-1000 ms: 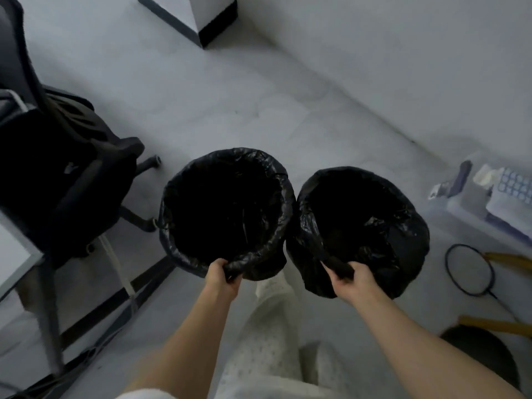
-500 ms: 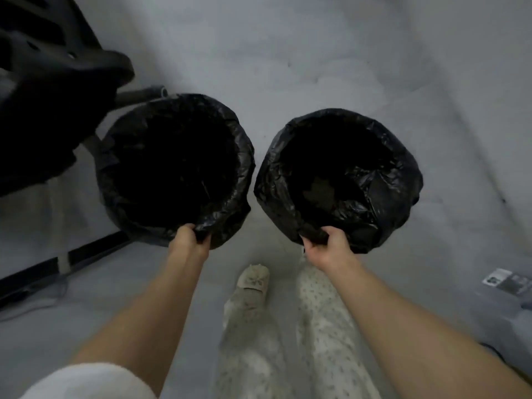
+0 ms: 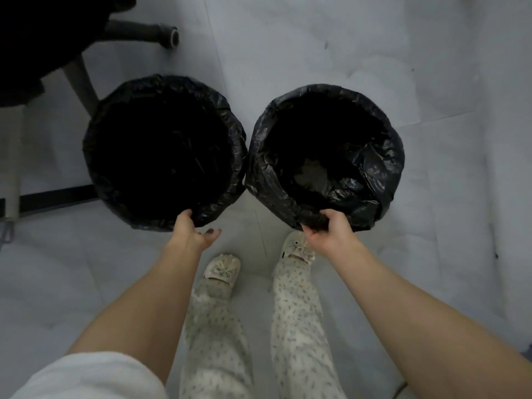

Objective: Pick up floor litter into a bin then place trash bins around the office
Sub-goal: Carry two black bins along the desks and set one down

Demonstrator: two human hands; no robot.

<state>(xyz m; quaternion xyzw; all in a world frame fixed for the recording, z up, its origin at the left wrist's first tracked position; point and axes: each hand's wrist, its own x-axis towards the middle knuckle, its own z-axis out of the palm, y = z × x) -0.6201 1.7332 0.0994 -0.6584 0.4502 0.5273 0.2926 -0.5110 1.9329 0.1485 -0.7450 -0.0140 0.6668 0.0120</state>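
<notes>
Two round trash bins lined with black plastic bags hang side by side over the pale floor, their rims almost touching. My left hand (image 3: 191,231) grips the near rim of the left bin (image 3: 109,116). My right hand (image 3: 328,230) grips the near rim of the right bin (image 3: 383,131), fingers curled over the bag's edge. Crumpled bag folds and some dull scraps show at the bottom of the right bin; the inside of the left bin is too dark to read.
A black office chair (image 3: 37,30) with a caster leg (image 3: 169,36) stands at the upper left, close behind the left bin. A pale table leg (image 3: 13,168) and a dark floor rail (image 3: 54,197) lie at the left. My own legs and slippers (image 3: 223,269) are below the bins.
The view has tilted further down and I have stepped forward. Both bins stay in my hands and have come closer together; the chair has slid toward the upper left corner.
</notes>
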